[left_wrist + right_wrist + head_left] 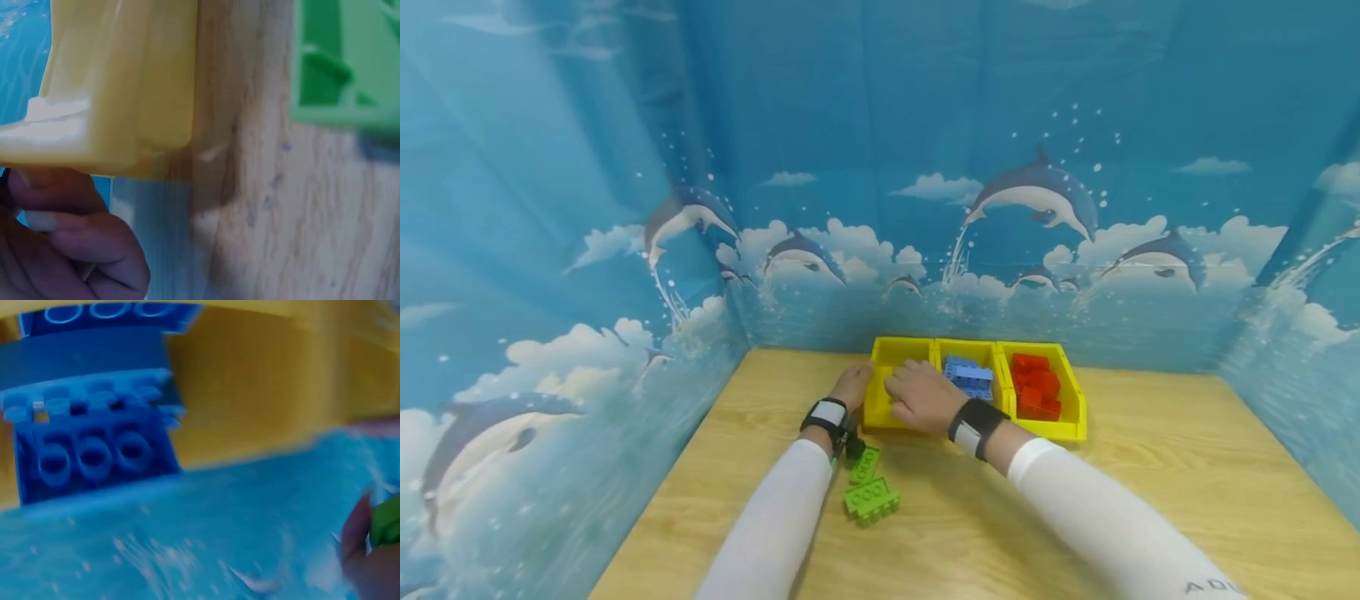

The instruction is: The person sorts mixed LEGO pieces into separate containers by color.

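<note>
My left hand (852,385) is at the outer left wall of the yellow bin (874,417). In the left wrist view its curled fingers (94,244) hold the bin's edge from the outside. My right hand (921,396) is over the left compartment of the bin, knuckles up. At the right edge of the right wrist view, its fingers (357,534) grip a green toy brick (387,522), mostly cut off by the frame. Two more green bricks (871,500) lie on the table just in front of the bin, by the left wrist.
Blue bricks (970,377) fill part of the middle compartment, and red bricks (1036,390) are in the right one. The bin stands at the back of the wooden table (1150,467), close to a blue dolphin-print curtain (865,317).
</note>
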Action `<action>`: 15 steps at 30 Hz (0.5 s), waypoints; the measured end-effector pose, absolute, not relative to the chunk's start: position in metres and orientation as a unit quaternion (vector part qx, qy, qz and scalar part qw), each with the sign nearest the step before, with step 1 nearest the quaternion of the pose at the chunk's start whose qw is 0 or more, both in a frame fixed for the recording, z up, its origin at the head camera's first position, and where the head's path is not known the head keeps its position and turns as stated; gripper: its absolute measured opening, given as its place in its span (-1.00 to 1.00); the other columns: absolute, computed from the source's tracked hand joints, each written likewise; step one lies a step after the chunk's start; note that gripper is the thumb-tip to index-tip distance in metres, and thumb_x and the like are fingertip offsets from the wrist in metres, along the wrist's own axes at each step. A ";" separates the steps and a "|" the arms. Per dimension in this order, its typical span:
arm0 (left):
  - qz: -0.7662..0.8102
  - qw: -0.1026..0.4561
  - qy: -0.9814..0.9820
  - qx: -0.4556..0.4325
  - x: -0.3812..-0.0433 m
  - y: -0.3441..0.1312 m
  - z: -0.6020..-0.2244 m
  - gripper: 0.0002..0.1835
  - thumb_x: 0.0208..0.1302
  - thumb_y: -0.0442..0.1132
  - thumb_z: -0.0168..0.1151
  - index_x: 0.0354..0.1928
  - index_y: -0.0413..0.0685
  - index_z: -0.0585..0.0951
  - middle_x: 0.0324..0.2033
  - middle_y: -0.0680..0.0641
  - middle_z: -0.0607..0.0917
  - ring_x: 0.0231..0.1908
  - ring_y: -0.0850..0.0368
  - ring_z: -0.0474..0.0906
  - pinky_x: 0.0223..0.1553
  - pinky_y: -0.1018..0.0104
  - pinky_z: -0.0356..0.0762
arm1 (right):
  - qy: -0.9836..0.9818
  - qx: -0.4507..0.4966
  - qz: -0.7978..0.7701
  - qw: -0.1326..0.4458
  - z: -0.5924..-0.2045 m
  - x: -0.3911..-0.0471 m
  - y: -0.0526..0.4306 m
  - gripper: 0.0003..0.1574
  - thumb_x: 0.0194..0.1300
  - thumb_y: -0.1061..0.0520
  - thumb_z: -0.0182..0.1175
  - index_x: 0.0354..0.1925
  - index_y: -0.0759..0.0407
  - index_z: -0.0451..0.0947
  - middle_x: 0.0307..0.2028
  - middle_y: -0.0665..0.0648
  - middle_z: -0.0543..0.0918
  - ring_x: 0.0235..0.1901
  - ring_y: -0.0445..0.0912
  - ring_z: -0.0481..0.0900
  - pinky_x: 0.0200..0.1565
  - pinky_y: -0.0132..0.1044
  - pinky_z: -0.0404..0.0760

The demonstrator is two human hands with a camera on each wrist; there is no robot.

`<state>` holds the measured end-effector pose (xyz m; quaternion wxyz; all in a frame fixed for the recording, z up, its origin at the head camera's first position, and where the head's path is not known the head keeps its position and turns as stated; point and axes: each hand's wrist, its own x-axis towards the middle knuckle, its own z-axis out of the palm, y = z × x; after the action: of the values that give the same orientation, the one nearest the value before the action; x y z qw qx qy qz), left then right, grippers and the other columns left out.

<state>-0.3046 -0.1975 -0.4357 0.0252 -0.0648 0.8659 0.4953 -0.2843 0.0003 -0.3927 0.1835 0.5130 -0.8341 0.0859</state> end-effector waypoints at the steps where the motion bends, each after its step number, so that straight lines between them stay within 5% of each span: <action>1: 0.493 0.025 0.868 -0.059 -0.305 -0.197 -0.436 -0.42 0.59 0.06 -0.32 0.31 -0.21 0.44 0.16 -0.25 0.56 0.16 -0.15 0.47 0.25 -0.04 0.35 | -0.839 0.505 0.067 0.191 -0.398 -0.291 -0.004 -0.82 0.38 0.05 0.01 -0.40 0.01 0.41 -0.47 -0.02 0.38 -0.42 -0.11 0.25 -0.32 -0.25 0.19; 8: 0.470 0.012 0.882 -0.020 -0.310 -0.198 -0.440 -0.33 0.57 0.18 -0.33 0.36 -0.17 0.40 0.30 -0.24 0.48 0.29 -0.20 0.39 0.29 -0.07 0.33 | -0.855 0.466 -0.029 0.225 -0.434 -0.320 -0.017 -0.79 0.33 0.05 0.23 -0.08 0.05 0.60 -0.12 0.06 0.61 -0.06 0.00 0.49 0.06 -0.07 0.51; 15: 0.472 0.009 0.881 -0.041 -0.305 -0.195 -0.436 -0.41 0.60 0.03 -0.32 0.39 -0.26 0.34 0.36 -0.28 0.39 0.38 -0.24 0.26 0.39 -0.10 0.17 | -0.858 0.453 -0.058 0.237 -0.443 -0.317 -0.018 -0.47 0.35 0.04 0.25 0.26 0.02 0.51 0.26 0.02 0.54 0.38 0.02 0.33 0.39 0.19 0.16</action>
<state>-0.3045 -0.1953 -0.4358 0.0092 -0.0413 0.8808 0.4716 -0.3173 -0.0176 -0.4428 0.2366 0.4530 -0.8576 -0.0585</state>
